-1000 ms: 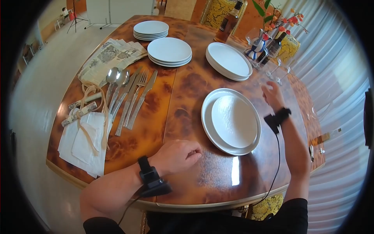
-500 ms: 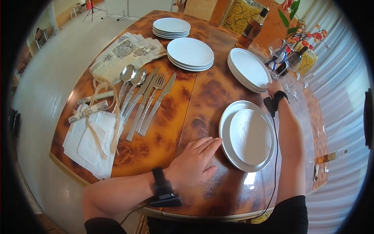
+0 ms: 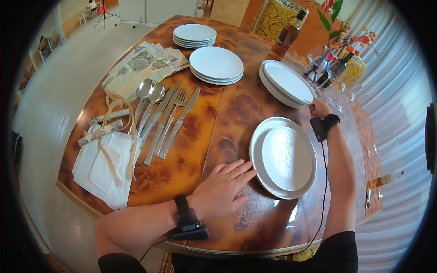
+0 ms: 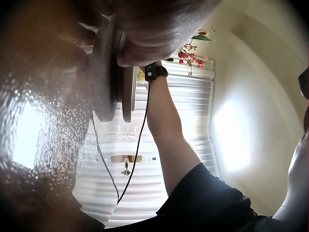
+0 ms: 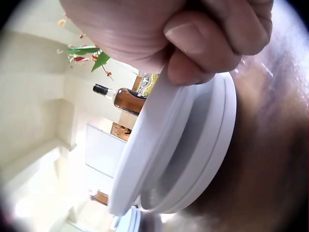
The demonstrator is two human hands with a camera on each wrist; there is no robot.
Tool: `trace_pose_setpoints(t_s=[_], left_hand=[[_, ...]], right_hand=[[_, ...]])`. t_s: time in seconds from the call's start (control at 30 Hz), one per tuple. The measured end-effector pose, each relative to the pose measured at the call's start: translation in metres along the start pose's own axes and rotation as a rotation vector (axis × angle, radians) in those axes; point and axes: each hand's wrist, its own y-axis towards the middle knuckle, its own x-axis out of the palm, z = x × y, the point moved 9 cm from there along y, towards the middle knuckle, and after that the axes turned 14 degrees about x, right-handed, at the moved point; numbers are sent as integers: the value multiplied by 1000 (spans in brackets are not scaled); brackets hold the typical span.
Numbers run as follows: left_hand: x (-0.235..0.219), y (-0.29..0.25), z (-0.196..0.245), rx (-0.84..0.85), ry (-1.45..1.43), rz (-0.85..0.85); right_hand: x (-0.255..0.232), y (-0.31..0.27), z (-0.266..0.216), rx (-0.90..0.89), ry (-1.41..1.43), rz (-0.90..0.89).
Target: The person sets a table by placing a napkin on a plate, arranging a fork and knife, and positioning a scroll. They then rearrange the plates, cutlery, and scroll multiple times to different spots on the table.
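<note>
At the near right rim of the far right plate stack, my right hand (image 3: pixel 321 109) pinches the white top plate (image 3: pixel 288 81) between thumb and curled fingers. The right wrist view shows a gap between this top plate (image 5: pixel 145 145) and the lower plates (image 5: pixel 207 154), so its gripped side is raised. My left hand (image 3: pixel 221 189) lies palm down with straight fingers, fingertips right at the left rim of a large white plate (image 3: pixel 259 175). A smaller white plate (image 3: pixel 288 158) sits on that large plate.
Two stacks of small white plates (image 3: pixel 215 63) stand farther back. Left of them are printed napkins (image 3: pixel 141 66), spoons, forks and knives (image 3: pixel 169 123), and white napkins (image 3: pixel 104 168). Behind the right stack stand a bottle (image 3: pixel 287 37), stemmed glasses (image 3: pixel 339 98) and a flower vase (image 3: pixel 317 69).
My right hand has moved to the far right stack and taken hold of its top plate, raising the near edge. My left hand has uncurled and reached the large plate's rim.
</note>
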Motion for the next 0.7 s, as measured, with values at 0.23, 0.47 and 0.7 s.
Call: trace_pose_setpoints(t_s=[0.23, 0.47, 0.7], left_hand=[[0, -3, -1, 9, 3, 26], [-2, -2, 1, 7, -6, 50], [-5, -4, 2, -7, -28, 81]], right_hand=[[-69, -96, 46, 4, 171, 12], [-128, -138, 123, -72, 383, 173], [-128, -122, 159, -28, 381, 229]])
